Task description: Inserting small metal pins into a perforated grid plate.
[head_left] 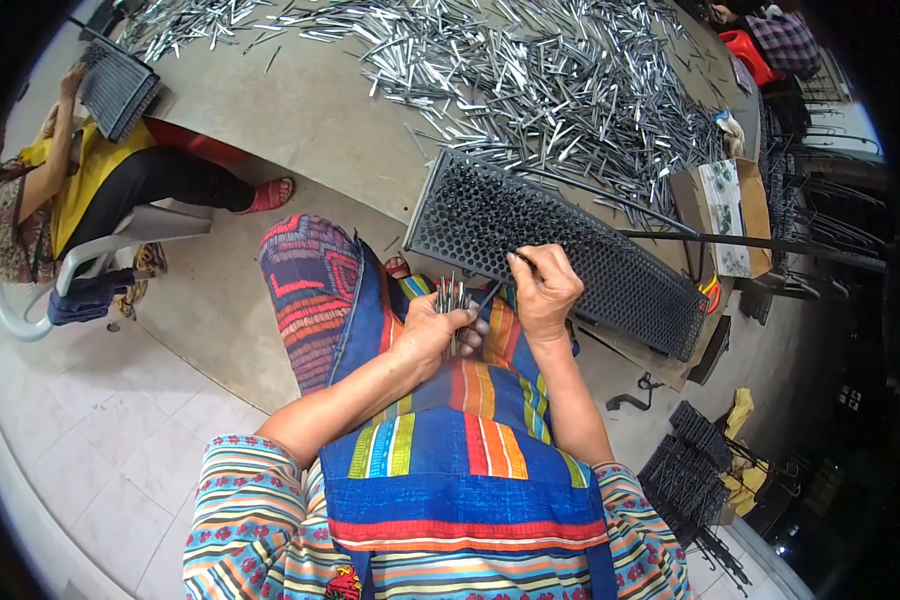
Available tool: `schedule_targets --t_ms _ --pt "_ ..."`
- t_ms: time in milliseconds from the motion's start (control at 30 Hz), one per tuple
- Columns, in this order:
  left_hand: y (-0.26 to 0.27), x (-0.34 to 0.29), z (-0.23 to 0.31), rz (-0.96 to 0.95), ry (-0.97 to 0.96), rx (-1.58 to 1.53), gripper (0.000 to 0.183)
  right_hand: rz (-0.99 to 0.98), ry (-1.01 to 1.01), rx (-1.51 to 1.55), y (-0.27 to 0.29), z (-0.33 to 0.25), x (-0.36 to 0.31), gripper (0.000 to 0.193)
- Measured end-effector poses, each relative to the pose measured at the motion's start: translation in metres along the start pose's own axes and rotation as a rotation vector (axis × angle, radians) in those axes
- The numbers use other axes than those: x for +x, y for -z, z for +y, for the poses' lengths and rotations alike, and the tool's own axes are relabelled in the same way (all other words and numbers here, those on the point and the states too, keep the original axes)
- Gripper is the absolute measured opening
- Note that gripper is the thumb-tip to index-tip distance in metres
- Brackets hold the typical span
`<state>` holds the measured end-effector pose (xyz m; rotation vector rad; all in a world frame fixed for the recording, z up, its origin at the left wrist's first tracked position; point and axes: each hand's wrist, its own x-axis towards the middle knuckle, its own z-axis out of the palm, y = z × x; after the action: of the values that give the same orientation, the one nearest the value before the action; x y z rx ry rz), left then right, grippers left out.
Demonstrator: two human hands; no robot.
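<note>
A bunch of thin metal rods (pixel 452 292) stands upright in my left hand (pixel 432 328), whose fingers are wrapped round it above my lap. My right hand (pixel 548 295) is closed in a pinch at the near edge of a black tray (pixel 630 285). A small dark piece (pixel 523 260) shows between its thumb and fingers; its kind is hard to make out. Rows of small round holes cover the tray, which tilts across the table's front edge, and dark pieces stick out of many holes on its left half.
Loose metal strips (pixel 530 80) are heaped on the table (pixel 300 110). Right of the tray stands an open cardboard box (pixel 735 215), with a long dark bar (pixel 730 238) passing by. A person (pixel 80 190) sits at the left holding another black tray (pixel 118 88). Black racks (pixel 685 465) lie at the lower right.
</note>
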<state>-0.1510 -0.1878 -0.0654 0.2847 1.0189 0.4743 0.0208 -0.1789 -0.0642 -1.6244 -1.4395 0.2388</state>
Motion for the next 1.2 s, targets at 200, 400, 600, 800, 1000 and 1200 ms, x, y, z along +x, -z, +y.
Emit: schedule_targets --t_ms 200,400,600,800,1000,1200 --pt "-0.003 0.002 -0.002 0.004 0.021 -0.036 0.006 0.010 -0.052 -0.006 0.000 0.006 -0.003 0.009" --pt "-0.010 0.005 -0.002 -0.015 -0.004 -0.076 0.006 -0.205 -0.452 0.246 0.015 -0.005 -0.006 0.006" --pt "-0.031 0.006 0.005 -0.005 0.013 -0.072 0.008 -0.048 -0.623 0.608 0.018 0.003 -0.016 0.005" --pt "-0.034 0.013 0.001 -0.011 0.010 0.082 0.021 0.132 -0.209 0.082 0.019 0.006 -0.001 0.006" --pt "-0.035 0.016 0.002 -0.030 -0.051 0.043 0.017 0.058 0.026 -0.067 0.014 0.008 -0.001 0.008" --pt "-0.032 0.018 0.002 -0.055 -0.046 -0.053 0.018 -0.056 0.057 -0.167 0.018 0.005 -0.005 0.015"
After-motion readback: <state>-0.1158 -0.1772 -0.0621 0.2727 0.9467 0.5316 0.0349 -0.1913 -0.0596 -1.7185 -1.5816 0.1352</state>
